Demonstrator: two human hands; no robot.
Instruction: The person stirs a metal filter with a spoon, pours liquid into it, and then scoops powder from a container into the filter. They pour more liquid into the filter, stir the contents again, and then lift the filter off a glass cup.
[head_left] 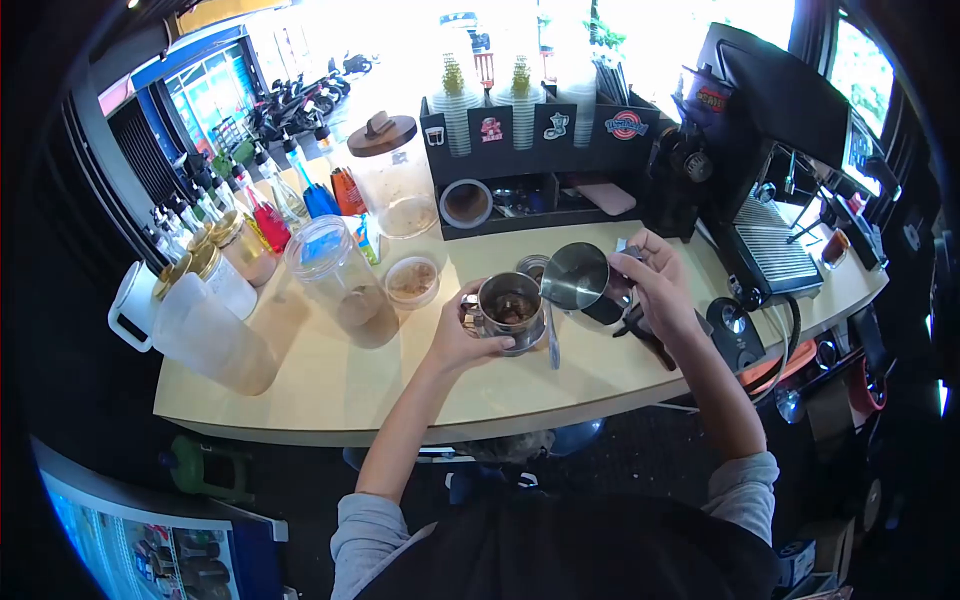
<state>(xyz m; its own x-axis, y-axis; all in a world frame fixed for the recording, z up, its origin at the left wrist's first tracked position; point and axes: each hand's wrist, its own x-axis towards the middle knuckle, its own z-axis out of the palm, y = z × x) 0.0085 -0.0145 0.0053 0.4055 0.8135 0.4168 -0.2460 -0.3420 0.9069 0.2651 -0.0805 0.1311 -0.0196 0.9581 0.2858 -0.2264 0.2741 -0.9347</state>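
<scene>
At centre frame, a steel cup (508,285), seemingly part-filled with room left, is gripped by the left hand (464,347), a tilted pitcher (575,275) beside it being pinched by the right hand (662,287).

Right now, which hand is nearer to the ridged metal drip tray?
The person's right hand, holding a shiny steel pitcher left of the drip tray. The left hand, on a handled steel cup, is farther left.
</scene>
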